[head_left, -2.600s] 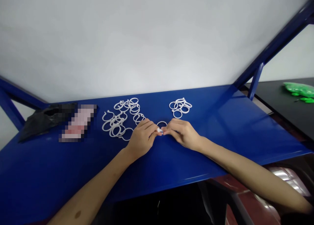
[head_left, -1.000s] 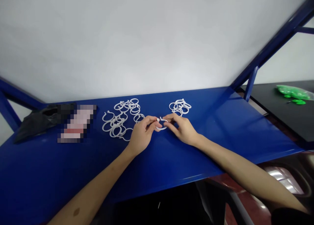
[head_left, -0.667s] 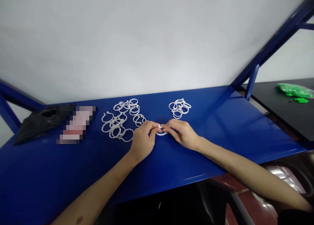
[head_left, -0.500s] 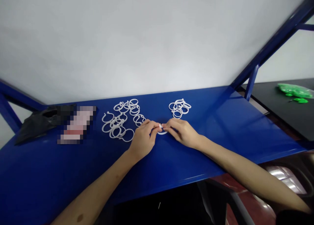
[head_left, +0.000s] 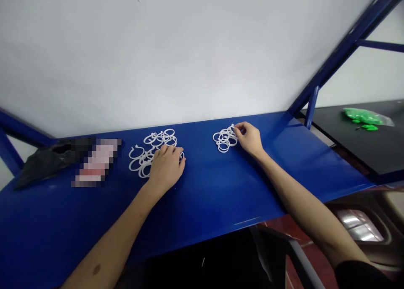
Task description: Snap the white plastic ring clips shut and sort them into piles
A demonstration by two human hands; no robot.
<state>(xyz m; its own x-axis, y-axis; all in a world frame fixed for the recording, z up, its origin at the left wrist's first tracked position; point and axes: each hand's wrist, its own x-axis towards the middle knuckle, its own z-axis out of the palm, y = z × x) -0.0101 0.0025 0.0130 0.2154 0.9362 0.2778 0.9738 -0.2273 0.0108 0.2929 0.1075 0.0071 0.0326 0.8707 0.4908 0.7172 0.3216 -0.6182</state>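
Note:
White plastic curtain rings lie in two groups, some of them open with small knobs at their ends. Over the larger left pile (head_left: 136, 165) is my left hand (head_left: 166, 165), palm down, fingers spread and slightly bent, hiding several of the rings. At the smaller right pile (head_left: 223, 145), the thumb and forefinger of my right hand (head_left: 250, 138) are pinched together on a white ring at the pile's upper right edge. Most of that ring merges with the rings beside it.
The blue table (head_left: 202, 188) meets a pale wall behind. On the left lie a black plastic bag (head_left: 41, 165) and a blurred-out pink item (head_left: 97, 160). A blue frame post (head_left: 334, 55) rises at the right, beyond it a black table (head_left: 362, 150) with a green bag (head_left: 366, 115).
Both hands were together at the middle on one ring. They have parted: the left moved left onto the larger pile, the right moved up and right to the smaller pile with the ring.

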